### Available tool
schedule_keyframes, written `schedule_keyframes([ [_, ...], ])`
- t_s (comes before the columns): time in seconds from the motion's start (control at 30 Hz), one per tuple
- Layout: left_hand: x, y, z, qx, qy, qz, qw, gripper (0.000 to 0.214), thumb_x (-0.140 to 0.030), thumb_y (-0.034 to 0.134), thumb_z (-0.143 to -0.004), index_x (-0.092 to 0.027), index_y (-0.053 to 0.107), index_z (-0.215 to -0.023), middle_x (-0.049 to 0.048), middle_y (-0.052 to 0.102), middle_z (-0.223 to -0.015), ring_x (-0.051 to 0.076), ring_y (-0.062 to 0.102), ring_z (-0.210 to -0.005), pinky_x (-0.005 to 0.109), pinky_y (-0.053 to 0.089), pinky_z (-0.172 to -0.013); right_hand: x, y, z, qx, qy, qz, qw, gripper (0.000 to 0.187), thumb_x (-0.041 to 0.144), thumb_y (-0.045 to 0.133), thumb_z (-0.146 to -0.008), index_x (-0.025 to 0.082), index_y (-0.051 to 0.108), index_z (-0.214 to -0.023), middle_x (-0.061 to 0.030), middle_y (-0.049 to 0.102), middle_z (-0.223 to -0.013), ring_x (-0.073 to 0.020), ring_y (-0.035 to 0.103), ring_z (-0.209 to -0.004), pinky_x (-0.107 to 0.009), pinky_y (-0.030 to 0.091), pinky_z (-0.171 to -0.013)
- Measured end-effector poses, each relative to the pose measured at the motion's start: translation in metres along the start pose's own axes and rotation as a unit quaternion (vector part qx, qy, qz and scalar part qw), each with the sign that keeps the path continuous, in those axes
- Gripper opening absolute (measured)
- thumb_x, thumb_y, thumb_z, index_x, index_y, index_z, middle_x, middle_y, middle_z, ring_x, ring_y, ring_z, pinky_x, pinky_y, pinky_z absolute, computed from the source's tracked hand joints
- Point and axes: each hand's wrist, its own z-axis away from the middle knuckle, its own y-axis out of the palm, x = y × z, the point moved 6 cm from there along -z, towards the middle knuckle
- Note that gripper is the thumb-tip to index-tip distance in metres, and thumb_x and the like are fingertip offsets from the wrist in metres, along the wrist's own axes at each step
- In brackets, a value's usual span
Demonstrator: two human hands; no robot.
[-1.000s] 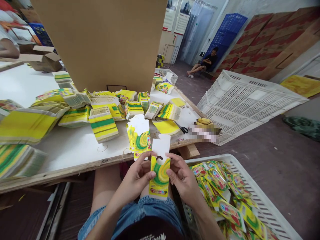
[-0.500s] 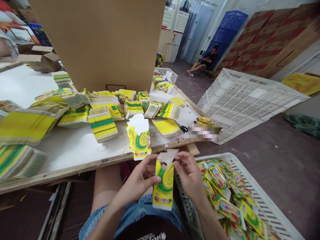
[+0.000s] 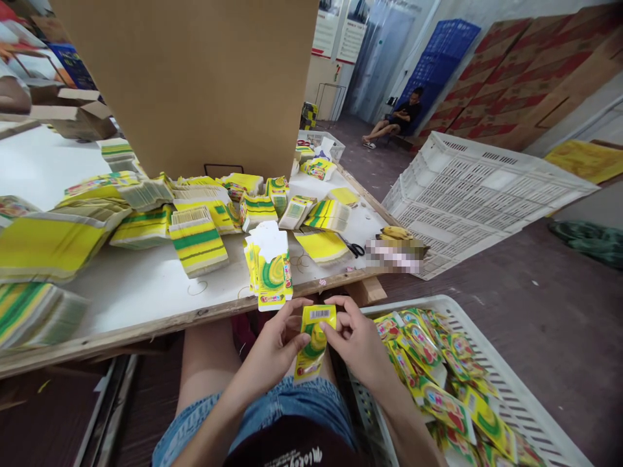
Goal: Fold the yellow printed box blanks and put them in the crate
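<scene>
A small yellow and green printed carton (image 3: 311, 353), with a barcode on its top panel, is held up over my lap. My left hand (image 3: 278, 337) grips its left side, thumb on the front. Across from it, my right hand (image 3: 354, 337) pinches the right edge near the top, thumb pressed on the face below the barcode. A stack of flat cartons (image 3: 272, 275) with white flaps lies at the table edge just beyond my hands. To the right, a white plastic crate (image 3: 450, 305) holds many yellow-green packs (image 3: 438, 383).
Bundles of carton blanks (image 3: 199, 243) cover the table (image 3: 131, 285). Scissors (image 3: 355, 246) and bananas (image 3: 396, 233) lie near its right corner. A large cardboard sheet (image 3: 195, 84) stands behind. Stacked white crates (image 3: 477, 188) are at right; a person (image 3: 402, 117) sits farther back.
The carton's white top flap has been folded over, so a barcode panel now faces me at the top. My right thumb has moved inward onto the carton's face.
</scene>
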Motion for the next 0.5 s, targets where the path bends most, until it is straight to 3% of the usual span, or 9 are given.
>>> schedule_keyframes([
  [0.13, 0.000, 0.000, -0.001, -0.006, -0.019, 0.040, 0.999, 0.045, -0.022, 0.069, -0.080, -0.021, 0.052, -0.121, 0.0086, 0.073, -0.096, 0.023, 0.070, -0.088, 0.033, 0.053, -0.078, -0.001, 0.002, 0.003, 0.007, -0.021, -0.025, 0.999, 0.030, 0.034, 0.059, -0.088, 0.020, 0.060, -0.115, 0.0076, 0.051, -0.054, -0.0130, 0.048, -0.049, -0.023, 0.035, -0.049],
  [0.23, 0.003, 0.006, -0.001, -0.001, -0.018, 0.042, 0.999, 0.043, -0.022, 0.070, -0.079, -0.020, 0.052, -0.118, 0.0082, 0.074, -0.093, 0.022, 0.070, -0.083, 0.032, 0.054, -0.075, 0.003, -0.005, 0.003, -0.030, -0.048, -0.024, 0.998, 0.027, 0.039, 0.056, -0.092, 0.020, 0.068, -0.108, -0.0035, 0.070, -0.082, -0.0180, 0.063, -0.072, -0.026, 0.046, -0.063],
  [0.3, 0.004, 0.012, -0.001, 0.006, -0.009, 0.021, 1.000, 0.043, -0.021, 0.069, -0.080, -0.020, 0.052, -0.120, 0.0094, 0.074, -0.097, 0.023, 0.070, -0.087, 0.034, 0.055, -0.077, 0.005, -0.009, 0.003, -0.038, -0.053, -0.030, 0.997, 0.027, 0.040, 0.056, -0.092, 0.021, 0.070, -0.106, -0.0076, 0.071, -0.103, -0.0220, 0.065, -0.091, -0.030, 0.050, -0.076],
  [0.4, -0.002, 0.012, 0.002, -0.010, 0.038, -0.102, 0.994, 0.037, -0.020, 0.063, -0.085, -0.022, 0.056, -0.121, 0.0113, 0.072, -0.111, 0.025, 0.069, -0.101, 0.039, 0.054, -0.088, 0.000, -0.025, 0.007, -0.032, -0.027, -0.006, 0.999, 0.027, 0.043, 0.057, -0.090, 0.023, 0.071, -0.103, -0.0082, 0.073, -0.106, -0.0253, 0.065, -0.097, -0.037, 0.049, -0.085],
  [0.43, -0.007, 0.008, 0.003, -0.031, 0.072, -0.175, 0.982, 0.036, -0.021, 0.063, -0.086, -0.023, 0.058, -0.121, 0.0116, 0.069, -0.119, 0.027, 0.066, -0.110, 0.042, 0.051, -0.095, -0.004, -0.038, 0.010, -0.054, -0.021, 0.040, 0.998, 0.028, 0.044, 0.058, -0.088, 0.023, 0.072, -0.098, -0.0086, 0.073, -0.102, -0.0270, 0.065, -0.095, -0.040, 0.048, -0.086],
  [0.5, -0.020, -0.007, 0.006, -0.091, 0.150, -0.336, 0.925, 0.040, -0.021, 0.064, -0.085, -0.025, 0.059, -0.124, 0.0115, 0.060, -0.135, 0.030, 0.051, -0.130, 0.051, 0.037, -0.111, -0.010, -0.073, 0.018, -0.135, -0.014, 0.185, 0.973, 0.033, 0.051, 0.059, -0.083, 0.022, 0.074, -0.087, -0.0109, 0.073, -0.093, -0.0325, 0.063, -0.092, -0.050, 0.044, -0.088],
])
